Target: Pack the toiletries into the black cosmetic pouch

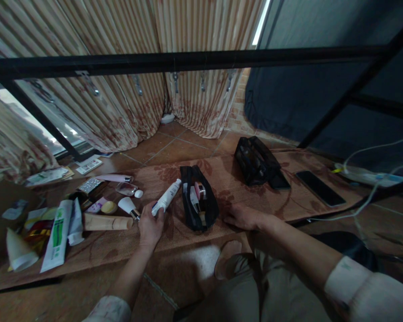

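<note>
My left hand (151, 226) is closed around the lower end of a white tube (167, 197), whose capped end points up and right towards a black mesh pouch (203, 210). The pouch stands unzipped on the patterned cloth, and small tubes and a round pink-rimmed container show inside it. Just right of the pouch, my right hand (240, 216) lies low on the cloth with its fingers stretched out, holding nothing that I can see. Left of my left hand lie a makeup brush (127, 206) with white bristles and a beige tube (107, 222).
Several cosmetics crowd the left side, among them a white-and-green tube (57, 235), a clear bottle (126, 188) and a glittery case (90, 185). A second black pouch (258, 161) and a phone (319, 188) lie at right. A dark metal bar (201, 60) crosses above.
</note>
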The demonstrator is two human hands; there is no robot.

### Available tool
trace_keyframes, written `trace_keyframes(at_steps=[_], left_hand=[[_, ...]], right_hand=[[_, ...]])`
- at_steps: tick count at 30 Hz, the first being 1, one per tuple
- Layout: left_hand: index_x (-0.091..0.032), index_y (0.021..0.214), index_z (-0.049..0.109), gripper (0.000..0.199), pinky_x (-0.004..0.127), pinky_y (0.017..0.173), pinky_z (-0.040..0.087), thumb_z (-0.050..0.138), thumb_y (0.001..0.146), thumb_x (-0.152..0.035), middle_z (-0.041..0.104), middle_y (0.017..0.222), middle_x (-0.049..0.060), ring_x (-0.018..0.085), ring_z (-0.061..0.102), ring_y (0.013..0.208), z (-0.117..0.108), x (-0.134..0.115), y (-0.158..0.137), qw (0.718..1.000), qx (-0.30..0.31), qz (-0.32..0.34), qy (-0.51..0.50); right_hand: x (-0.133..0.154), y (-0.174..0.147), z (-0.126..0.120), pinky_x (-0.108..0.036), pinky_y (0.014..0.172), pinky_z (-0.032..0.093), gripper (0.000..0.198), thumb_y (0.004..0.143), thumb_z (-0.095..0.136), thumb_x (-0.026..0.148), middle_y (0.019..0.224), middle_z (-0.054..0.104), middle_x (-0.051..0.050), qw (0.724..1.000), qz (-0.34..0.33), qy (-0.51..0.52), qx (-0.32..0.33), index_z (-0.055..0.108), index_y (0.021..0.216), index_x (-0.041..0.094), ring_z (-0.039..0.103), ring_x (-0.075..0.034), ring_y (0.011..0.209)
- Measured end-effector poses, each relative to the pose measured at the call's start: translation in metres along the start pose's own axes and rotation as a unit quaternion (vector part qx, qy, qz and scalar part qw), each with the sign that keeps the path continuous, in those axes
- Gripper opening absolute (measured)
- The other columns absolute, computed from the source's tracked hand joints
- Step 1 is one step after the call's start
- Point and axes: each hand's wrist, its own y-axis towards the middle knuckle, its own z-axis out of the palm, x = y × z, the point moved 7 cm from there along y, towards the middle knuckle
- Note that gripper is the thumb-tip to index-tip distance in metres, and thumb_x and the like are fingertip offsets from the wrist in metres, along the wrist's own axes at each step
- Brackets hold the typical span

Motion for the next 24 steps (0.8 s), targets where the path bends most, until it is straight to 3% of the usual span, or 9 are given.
trace_keyframes(at_steps=[24], left_hand=[[-0.014,0.114,0.06,0.04,0.038,0.08,0.051,0.054,0.082,-0.038,0.067,0.101,0.012,0.025,0.064,0.091,0.002,-0.0001,-0.0008,1.0,-0.001,0.02,0.021]], right_hand=[[-0.0027,0.0039,0.0034,-0.023,0.066,0.04,0.028,0.09,0.05,0.032,0.093,0.072,-0.012,1.0,-0.014,-0.005,-0.025,0.07,0.094,0.013,0.066,-0.02,0.083]])
